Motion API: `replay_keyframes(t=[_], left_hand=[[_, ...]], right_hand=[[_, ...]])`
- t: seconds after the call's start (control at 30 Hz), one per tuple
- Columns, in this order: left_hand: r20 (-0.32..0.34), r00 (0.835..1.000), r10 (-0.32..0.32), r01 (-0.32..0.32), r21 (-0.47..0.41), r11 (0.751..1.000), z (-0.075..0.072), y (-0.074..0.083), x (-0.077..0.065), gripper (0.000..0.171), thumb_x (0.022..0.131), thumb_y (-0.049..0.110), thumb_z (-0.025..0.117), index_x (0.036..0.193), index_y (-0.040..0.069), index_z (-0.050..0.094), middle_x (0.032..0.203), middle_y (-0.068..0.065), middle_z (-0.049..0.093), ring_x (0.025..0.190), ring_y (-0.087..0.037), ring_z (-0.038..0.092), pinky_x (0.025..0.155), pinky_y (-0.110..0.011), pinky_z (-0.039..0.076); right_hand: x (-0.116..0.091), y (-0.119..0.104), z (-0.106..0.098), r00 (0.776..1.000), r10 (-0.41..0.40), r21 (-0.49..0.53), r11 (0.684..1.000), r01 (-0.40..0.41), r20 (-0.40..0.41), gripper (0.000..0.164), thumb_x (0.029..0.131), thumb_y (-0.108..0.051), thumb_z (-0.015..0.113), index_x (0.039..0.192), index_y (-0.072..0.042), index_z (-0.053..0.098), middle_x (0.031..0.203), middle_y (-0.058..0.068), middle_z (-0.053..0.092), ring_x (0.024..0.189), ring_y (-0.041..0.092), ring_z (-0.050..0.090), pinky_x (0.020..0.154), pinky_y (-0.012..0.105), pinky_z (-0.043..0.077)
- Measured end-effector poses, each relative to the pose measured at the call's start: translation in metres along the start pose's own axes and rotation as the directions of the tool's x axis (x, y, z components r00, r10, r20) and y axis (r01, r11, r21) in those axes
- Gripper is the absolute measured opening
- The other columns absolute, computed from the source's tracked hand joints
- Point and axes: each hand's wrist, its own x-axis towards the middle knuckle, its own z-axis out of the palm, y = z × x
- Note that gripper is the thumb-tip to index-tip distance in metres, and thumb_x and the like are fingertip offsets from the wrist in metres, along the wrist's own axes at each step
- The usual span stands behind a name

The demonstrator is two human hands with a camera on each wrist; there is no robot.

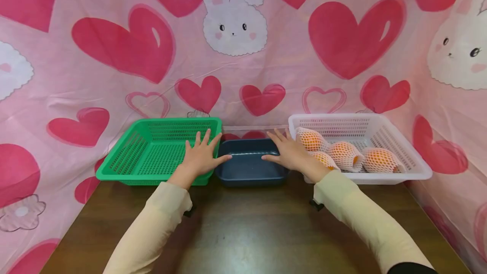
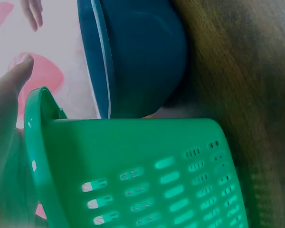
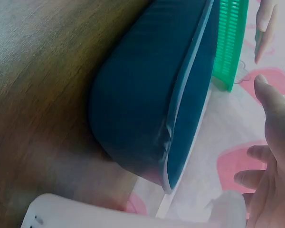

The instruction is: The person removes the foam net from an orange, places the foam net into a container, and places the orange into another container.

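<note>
My left hand (image 1: 199, 155) hovers over the right side of a green basket (image 1: 125, 177), fingers spread and holding nothing. Above the right part of a dark blue tub (image 1: 251, 179) and the near left corner of a white basket (image 1: 403, 176) is my right hand (image 1: 291, 153), its fingers also spread and free. Several oranges in white foam nets lie in the white basket, among them one orange (image 1: 380, 160) at the right and another orange (image 1: 344, 155) in the middle. In the left wrist view the left thumb (image 2: 19, 76) stands above the green basket's rim.
The three containers stand side by side along the back of a brown wooden table (image 1: 236, 231). Behind them hangs a pink cloth (image 1: 236, 71) with hearts and rabbits, which also runs along both sides.
</note>
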Motion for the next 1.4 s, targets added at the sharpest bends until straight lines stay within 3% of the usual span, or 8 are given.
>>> replay_keyframes(t=[0.2,0.43,0.6,0.87,1.2,1.4], left_hand=[[-0.005,1.0,0.018,-0.018,0.004,1.0,-0.007,0.004,-0.002,0.093,0.093,0.071,0.053,0.165,0.021,0.023,0.169,-0.018,0.014,0.151,-0.052,0.01,0.114,-0.074,0.008],[-0.054,0.995,0.079,-0.08,-0.013,0.997,-0.012,0.008,-0.003,0.089,0.095,0.068,0.054,0.163,0.018,0.029,0.166,-0.018,0.025,0.149,-0.05,0.022,0.115,-0.068,0.021],[-0.066,0.993,0.102,-0.107,-0.074,0.992,-0.015,0.013,-0.003,0.087,0.095,0.066,0.056,0.162,0.016,0.032,0.164,-0.018,0.029,0.147,-0.048,0.029,0.113,-0.065,0.031],[-0.088,0.991,0.105,-0.121,-0.208,0.971,-0.012,0.024,-0.002,0.085,0.094,0.06,0.064,0.16,0.013,0.037,0.161,-0.017,0.037,0.146,-0.04,0.035,0.109,-0.061,0.038],[-0.165,0.973,0.159,-0.191,-0.203,0.96,-0.005,0.037,0.001,0.073,0.095,0.054,0.066,0.152,0.011,0.049,0.151,-0.017,0.05,0.136,-0.038,0.047,0.107,-0.057,0.044],[-0.19,0.967,0.17,-0.209,-0.204,0.956,0.003,0.048,0.005,0.071,0.094,0.056,0.066,0.147,0.011,0.054,0.144,-0.015,0.056,0.129,-0.034,0.053,0.103,-0.053,0.048]], right_hand=[[-0.007,0.008,-0.009,1.0,-0.006,-0.001,1.0,0.006,-0.017,0.091,0.092,-0.057,0.068,0.161,-0.011,0.031,0.166,0.019,0.025,0.15,0.051,0.017,0.115,0.071,0.012],[-0.017,0.019,-0.021,0.999,-0.037,-0.026,0.999,0.036,-0.029,0.089,0.093,-0.057,0.066,0.159,-0.004,0.035,0.162,0.021,0.031,0.147,0.05,0.026,0.115,0.066,0.023],[-0.027,0.028,-0.031,0.999,-0.019,-0.007,1.0,0.019,-0.042,0.086,0.094,-0.055,0.066,0.157,-0.003,0.038,0.161,0.023,0.034,0.148,0.048,0.026,0.113,0.064,0.027],[-0.041,0.045,-0.043,0.998,0.01,0.011,1.0,-0.009,-0.062,0.073,0.097,-0.044,0.068,0.153,-0.001,0.045,0.157,0.026,0.038,0.144,0.051,0.031,0.108,0.068,0.033],[-0.057,0.07,-0.044,0.994,0.027,0.035,0.999,-0.023,-0.102,0.058,0.098,-0.034,0.069,0.141,0.004,0.057,0.14,0.028,0.057,0.131,0.046,0.051,0.108,0.061,0.039],[-0.066,0.081,-0.043,0.995,0.069,0.037,0.997,-0.066,-0.078,0.062,0.098,-0.042,0.068,0.14,0.003,0.059,0.139,0.029,0.058,0.13,0.048,0.052,0.105,0.064,0.041]])
